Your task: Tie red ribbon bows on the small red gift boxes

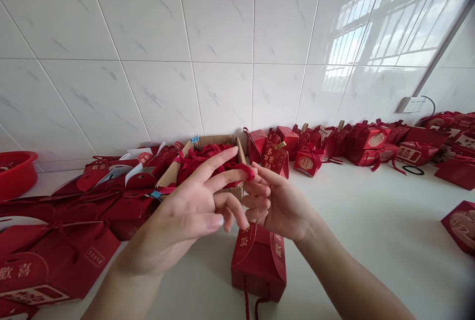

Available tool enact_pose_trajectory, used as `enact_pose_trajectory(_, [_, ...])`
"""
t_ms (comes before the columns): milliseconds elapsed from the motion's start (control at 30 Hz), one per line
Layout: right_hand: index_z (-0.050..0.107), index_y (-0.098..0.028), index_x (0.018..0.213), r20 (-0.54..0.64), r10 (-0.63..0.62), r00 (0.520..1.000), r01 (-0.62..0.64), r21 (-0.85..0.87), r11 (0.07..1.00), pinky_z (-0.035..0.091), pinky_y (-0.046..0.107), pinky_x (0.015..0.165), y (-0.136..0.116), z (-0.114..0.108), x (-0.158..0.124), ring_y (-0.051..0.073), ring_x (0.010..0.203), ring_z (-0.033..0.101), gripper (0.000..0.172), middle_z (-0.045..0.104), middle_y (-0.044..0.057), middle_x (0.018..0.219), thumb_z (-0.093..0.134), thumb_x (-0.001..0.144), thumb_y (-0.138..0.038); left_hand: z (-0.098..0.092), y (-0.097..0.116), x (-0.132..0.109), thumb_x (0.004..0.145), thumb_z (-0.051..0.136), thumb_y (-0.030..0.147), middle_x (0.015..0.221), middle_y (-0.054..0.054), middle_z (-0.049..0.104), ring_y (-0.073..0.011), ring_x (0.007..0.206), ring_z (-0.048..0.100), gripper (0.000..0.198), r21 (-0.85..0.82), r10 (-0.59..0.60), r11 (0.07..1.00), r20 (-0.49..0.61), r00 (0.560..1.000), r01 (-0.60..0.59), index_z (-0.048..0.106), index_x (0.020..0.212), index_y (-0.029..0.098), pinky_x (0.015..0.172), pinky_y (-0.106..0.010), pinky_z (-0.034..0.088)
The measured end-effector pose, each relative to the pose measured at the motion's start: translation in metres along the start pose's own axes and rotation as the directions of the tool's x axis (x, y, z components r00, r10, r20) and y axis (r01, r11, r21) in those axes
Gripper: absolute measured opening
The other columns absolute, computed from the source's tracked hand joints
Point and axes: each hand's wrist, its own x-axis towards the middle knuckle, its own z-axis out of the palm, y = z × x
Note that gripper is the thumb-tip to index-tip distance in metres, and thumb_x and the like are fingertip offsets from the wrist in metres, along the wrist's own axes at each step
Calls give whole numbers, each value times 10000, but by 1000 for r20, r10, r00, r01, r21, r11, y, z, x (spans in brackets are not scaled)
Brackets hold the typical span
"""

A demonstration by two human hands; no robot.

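Note:
My left hand (181, 211) is raised with its fingers spread, and a short bit of red ribbon (248, 171) lies across the tip of one finger. The thumb and fingertips of my right hand (284, 201) pinch that ribbon where the two hands meet; its other fingers are curled. Below the hands, a red gift box (260, 265) with gold lettering stands on the white table, two dark red cords trailing from its near side. Behind my left fingers, a cardboard box (218, 139) holds a heap of red ribbons (200, 157).
Flat and folded red cartons (122, 181) pile up on the left, near a red plastic basin (17, 174). Several finished-looking red boxes (374, 142) line the tiled wall on the right. A black ring (413, 169) lies before them, and another box (460, 226) sits at the right edge.

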Motion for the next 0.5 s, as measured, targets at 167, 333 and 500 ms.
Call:
enact_pose_trajectory(167, [595, -166, 838, -70, -209, 975, 218, 162, 962, 284, 146, 386, -11, -2, -4, 48, 400, 316, 184, 335, -82, 473, 459, 933, -245, 1, 1, 0, 755, 573, 248, 825, -27, 555, -65, 540, 474, 410, -489, -54, 872, -95, 994, 1, 558, 1161, 201, 492, -210, 411])
enact_pose_trajectory(333, [590, -176, 882, -100, -366, 925, 378, 158, 912, 308, 164, 382, -34, -8, -15, 61, 399, 374, 265, 408, -68, 488, 349, 970, -246, -10, 10, -2, 879, 420, 99, 618, 35, 461, -47, 478, 462, 205, -627, -41, 767, -261, 965, -137, 584, 1002, 112, 468, -172, 431])
enact_pose_trajectory(500, [583, -196, 890, -211, -564, 798, 592, 101, 800, 351, 172, 398, -67, -22, -31, 68, 419, 423, 300, 458, -61, 497, 296, 971, -224, -35, 19, -11, 877, 350, 42, 623, 30, 497, -45, 452, 480, 209, -573, 76, 740, -449, 890, -352, 544, 940, 88, 438, -164, 454])
